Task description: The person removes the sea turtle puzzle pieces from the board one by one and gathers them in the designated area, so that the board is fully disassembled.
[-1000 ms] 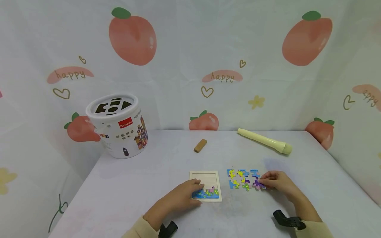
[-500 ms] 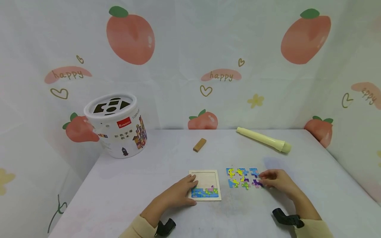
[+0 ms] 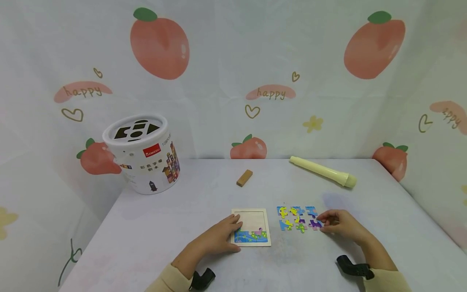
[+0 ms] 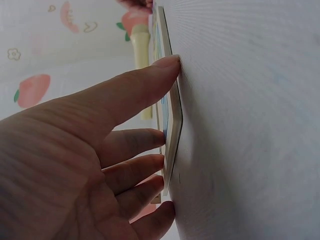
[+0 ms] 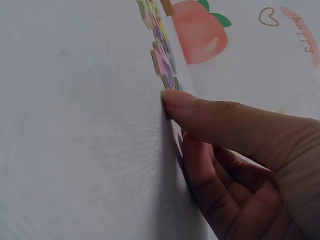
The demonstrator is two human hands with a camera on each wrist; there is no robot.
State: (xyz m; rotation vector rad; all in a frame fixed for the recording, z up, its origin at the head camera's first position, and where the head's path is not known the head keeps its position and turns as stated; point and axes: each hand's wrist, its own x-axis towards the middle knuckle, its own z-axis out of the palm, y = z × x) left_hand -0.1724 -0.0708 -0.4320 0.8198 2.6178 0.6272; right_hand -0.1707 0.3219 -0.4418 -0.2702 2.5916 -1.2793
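Observation:
A square wooden jigsaw tray [image 3: 255, 220] lies flat, its lower rows filled with blue, green and pink pieces. My left hand [image 3: 216, 237] rests at its left side, fingers fairly straight over the rim; in the left wrist view the thumb [image 4: 150, 80] lies along the tray's edge. Right of the tray are several loose jigsaw pieces [image 3: 292, 217] in rough rows. At their right end my right hand [image 3: 344, 224] has thumb and forefinger apart at the edge of a purple piece [image 3: 314, 224]. In the right wrist view the thumb tip [image 5: 177, 97] meets the tabletop beside the pieces.
A small wooden block [image 3: 244, 178] lies behind the tray. A pale yellow toy microphone [image 3: 324, 171] is at the back right. On the back left stands a white bucket [image 3: 144, 162] with shaped holes in its lid. A printed curtain hangs behind the white table [image 3: 146, 227].
My left hand has drawn back leftward, uncovering more of the tray. The purple piece has shifted slightly away from me, and my right hand has since eased a little to the right.

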